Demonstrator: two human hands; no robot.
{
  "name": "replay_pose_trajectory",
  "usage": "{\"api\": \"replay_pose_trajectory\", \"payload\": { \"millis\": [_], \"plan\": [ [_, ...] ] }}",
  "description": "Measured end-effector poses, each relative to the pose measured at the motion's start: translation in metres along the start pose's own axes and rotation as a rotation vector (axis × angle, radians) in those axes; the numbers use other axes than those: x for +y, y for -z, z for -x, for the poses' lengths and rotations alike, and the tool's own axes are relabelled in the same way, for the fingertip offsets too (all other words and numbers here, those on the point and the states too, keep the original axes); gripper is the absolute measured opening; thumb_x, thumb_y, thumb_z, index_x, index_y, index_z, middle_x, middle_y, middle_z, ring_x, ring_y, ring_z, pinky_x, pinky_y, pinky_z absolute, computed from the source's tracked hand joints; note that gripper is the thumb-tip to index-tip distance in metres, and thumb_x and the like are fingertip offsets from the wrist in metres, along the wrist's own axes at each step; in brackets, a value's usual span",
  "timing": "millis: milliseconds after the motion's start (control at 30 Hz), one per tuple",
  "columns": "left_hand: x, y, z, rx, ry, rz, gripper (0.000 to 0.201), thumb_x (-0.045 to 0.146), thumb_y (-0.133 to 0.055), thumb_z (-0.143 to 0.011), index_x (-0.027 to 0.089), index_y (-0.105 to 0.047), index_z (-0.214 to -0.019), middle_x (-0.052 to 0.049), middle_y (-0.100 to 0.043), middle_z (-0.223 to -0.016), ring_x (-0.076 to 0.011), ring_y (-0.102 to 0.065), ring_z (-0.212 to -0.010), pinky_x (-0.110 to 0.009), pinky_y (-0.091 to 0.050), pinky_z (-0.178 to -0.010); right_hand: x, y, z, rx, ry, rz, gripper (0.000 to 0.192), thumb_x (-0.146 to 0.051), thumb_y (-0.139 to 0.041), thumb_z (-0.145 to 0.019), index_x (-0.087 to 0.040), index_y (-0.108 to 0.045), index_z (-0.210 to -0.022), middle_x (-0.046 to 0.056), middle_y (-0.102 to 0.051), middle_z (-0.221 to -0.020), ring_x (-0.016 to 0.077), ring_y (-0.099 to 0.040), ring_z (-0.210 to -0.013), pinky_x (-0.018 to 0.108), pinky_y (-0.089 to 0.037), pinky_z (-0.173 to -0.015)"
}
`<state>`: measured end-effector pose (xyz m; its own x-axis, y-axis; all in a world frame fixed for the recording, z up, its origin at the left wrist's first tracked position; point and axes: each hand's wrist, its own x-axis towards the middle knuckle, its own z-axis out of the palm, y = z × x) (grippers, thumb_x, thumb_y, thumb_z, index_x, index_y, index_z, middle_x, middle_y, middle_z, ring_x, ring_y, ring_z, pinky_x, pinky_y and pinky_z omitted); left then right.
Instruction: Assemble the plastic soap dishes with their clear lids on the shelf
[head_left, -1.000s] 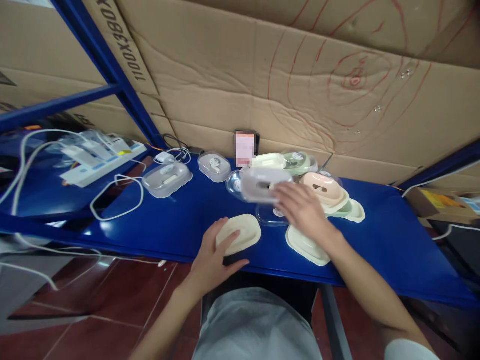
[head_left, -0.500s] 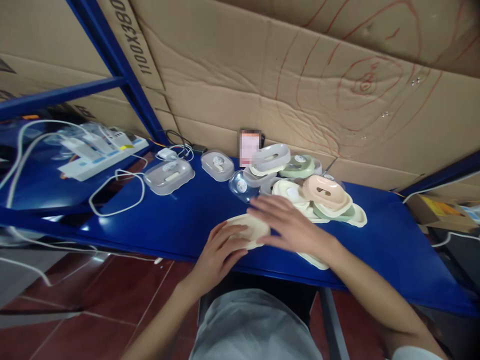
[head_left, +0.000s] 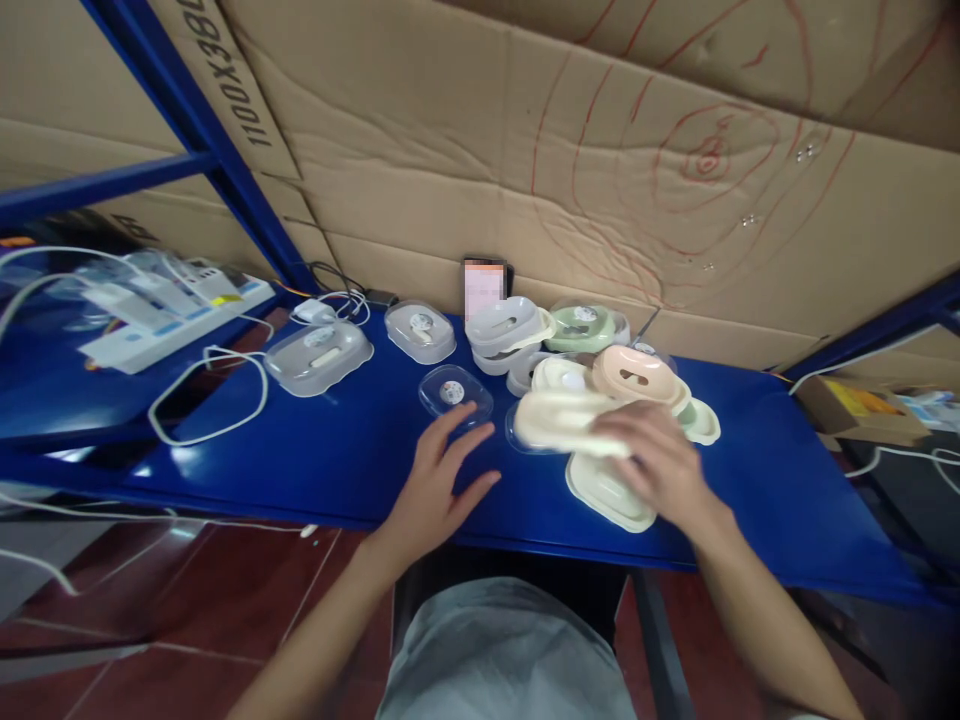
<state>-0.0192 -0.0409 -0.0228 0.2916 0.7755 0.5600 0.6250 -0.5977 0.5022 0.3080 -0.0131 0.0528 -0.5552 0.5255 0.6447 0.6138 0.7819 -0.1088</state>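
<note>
Cream soap dish (head_left: pixel 559 420) sits in your right hand (head_left: pixel 660 465), fingers closed on its edge, above the blue worktop (head_left: pixel 337 450); your left hand (head_left: pixel 439 480) hovers spread and empty. Blurred motion suggests haste: it may clip the pink dish (head_left: pixel 637 375) stack and topple it

The right hand (head_left: pixel 660 462) holds a cream soap dish (head_left: pixel 559 420) above the blue table (head_left: pixel 750 480), near a cream tray (head_left: pixel 606 492). The left hand (head_left: pixel 435 480) rests spread just near of a clear lid (head_left: pixel 454 392).

Blue shelf (head_left: pixel 750 480): soap boxes (head_left: pixel 607 370), clear lids (head_left: pixel 454 391), cable (head_left: pixel 206 395).
</note>
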Motion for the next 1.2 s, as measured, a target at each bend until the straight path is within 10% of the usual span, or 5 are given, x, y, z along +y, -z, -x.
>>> {"api": "replay_pose_trajectory", "payload": {
  "millis": [133,300,467,767,1200],
  "plan": [
    [-0.035,-0.005,-0.052,0.014,0.043,-0.177,0.07,0.047,-0.063,-0.105,0.026,-0.035,-0.166,-0.018,-0.037,-0.172,-0.0389,-0.037,-0.16,-0.062,-0.039,-0.127,0.082,0.024,0.006,0.232,-0.347,0.192,0.024,-0.039,-0.061,-0.104,-0.024,-0.076,-0.116,0.012,-0.079,-0.118,0.0336,-0.073,-0.115,0.054,-0.053,-0.106],
    [-0.077,-0.033,-0.115,-0.028,0.094,-0.258,0.059,0.044,-0.068,-0.101,0.019,-0.051,-0.151,-0.021,-0.046,-0.166,-0.0428,-0.042,-0.156,-0.063,-0.038,-0.126,0.157,0.004,0.017,0.151,-0.67,0.09,0.054,-0.065,-0.06,-0.098,-0.019,-0.077,-0.119,0.015,-0.081,-0.118,0.0335,-0.077,-0.106,0.051,-0.061,-0.097],
    [-0.082,-0.035,-0.116,0.023,0.099,-0.218,0.026,0.031,-0.067,-0.1,0.019,-0.059,-0.122,-0.017,-0.062,-0.138,-0.0339,-0.059,-0.136,-0.052,-0.049,-0.118,0.164,-0.011,0.034,0.119,-0.723,-0.038,0.062,-0.068,-0.046,-0.106,-0.022,-0.069,-0.141,0.012,-0.074,-0.141,0.0308,-0.069,-0.132,0.049,-0.054,-0.114],
    [-0.039,-0.005,-0.07,0.021,-0.037,-0.119,0.03,0.039,-0.064,-0.104,0.023,-0.055,-0.127,-0.013,-0.067,-0.131,-0.0308,-0.065,-0.126,-0.048,-0.053,-0.111,0.17,-0.009,0.044,0.14,-0.81,-0.035,0.06,-0.064,-0.038,-0.108,-0.023,-0.074,-0.133,0.013,-0.072,-0.144,0.029,-0.064,-0.139,0.049,-0.046,-0.122],
    [-0.013,-0.058,-0.164,-0.225,-0.326,-0.021,0.029,0.036,-0.051,-0.109,0.021,-0.057,-0.133,-0.014,-0.062,-0.149,-0.0307,-0.049,-0.15,-0.06,-0.022,-0.134,0.213,0.01,0.093,0.105,-1.074,0.17,0.05,-0.055,-0.048,-0.101,-0.017,-0.081,-0.105,0.016,-0.082,-0.11,0.0315,-0.074,-0.108,0.045,-0.055,-0.1]
  ]
}}
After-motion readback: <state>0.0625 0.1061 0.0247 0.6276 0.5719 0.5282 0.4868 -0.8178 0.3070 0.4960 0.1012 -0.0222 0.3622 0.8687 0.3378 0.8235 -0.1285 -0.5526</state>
